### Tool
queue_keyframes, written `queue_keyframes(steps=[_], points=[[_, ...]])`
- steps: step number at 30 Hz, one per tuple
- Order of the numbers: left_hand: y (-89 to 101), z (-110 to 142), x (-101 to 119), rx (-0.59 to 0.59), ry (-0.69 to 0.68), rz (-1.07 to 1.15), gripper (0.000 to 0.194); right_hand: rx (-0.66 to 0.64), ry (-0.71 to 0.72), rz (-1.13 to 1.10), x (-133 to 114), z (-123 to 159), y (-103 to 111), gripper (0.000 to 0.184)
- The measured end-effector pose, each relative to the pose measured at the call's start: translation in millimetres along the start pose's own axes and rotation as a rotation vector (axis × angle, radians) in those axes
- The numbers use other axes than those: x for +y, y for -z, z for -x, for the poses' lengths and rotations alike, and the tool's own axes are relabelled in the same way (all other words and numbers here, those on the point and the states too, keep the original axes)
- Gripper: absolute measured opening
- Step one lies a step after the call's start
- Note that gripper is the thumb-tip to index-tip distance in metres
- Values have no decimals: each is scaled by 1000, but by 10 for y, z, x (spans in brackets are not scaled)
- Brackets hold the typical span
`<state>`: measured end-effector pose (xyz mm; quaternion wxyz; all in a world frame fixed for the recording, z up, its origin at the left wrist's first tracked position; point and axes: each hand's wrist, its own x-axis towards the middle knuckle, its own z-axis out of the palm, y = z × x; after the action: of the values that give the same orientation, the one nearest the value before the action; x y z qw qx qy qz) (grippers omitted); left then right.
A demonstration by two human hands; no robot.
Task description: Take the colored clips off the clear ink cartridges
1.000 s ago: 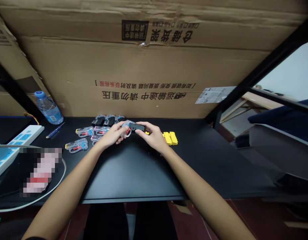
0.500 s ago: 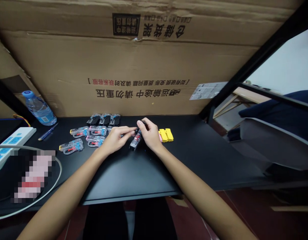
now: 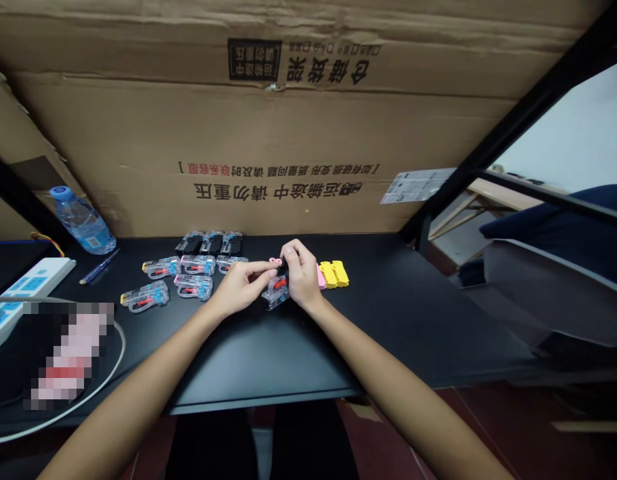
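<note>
While right hand (image 3: 301, 276) grips clear plastic toy (image 3: 277, 293), toy lies just below its closed fingers, long axis slanting down-left. Left hand (image 3: 241, 288) farther off, fingers extended; pink piece (image 3: 275, 261) at fingertips, hold unclear.

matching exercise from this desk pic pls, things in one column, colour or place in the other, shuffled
Things:
1 plastic water bottle
2 yellow plastic parts
3 power strip
4 left hand

Colour or place:
a at a small pink piece
b blue cap
c white with blue panels
d just beyond the right hand, on its far side

Pairs: 1b, 2d, 3c, 4a
</note>
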<state>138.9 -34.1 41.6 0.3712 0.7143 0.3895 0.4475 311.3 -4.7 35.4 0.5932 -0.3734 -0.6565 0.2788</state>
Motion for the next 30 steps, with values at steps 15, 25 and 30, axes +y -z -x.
queue_keyframes(steps=[15,25,30], points=[[73,-37,9,-90,60,61,31,-88,156,226,8,-3,-18,28],[6,-38,-6,-14,92,79,34,-125,214,281,4,-13,-77,25],[56,-70,-61,-39,132,181,30,-121,191,238,-14,-34,-75,28]])
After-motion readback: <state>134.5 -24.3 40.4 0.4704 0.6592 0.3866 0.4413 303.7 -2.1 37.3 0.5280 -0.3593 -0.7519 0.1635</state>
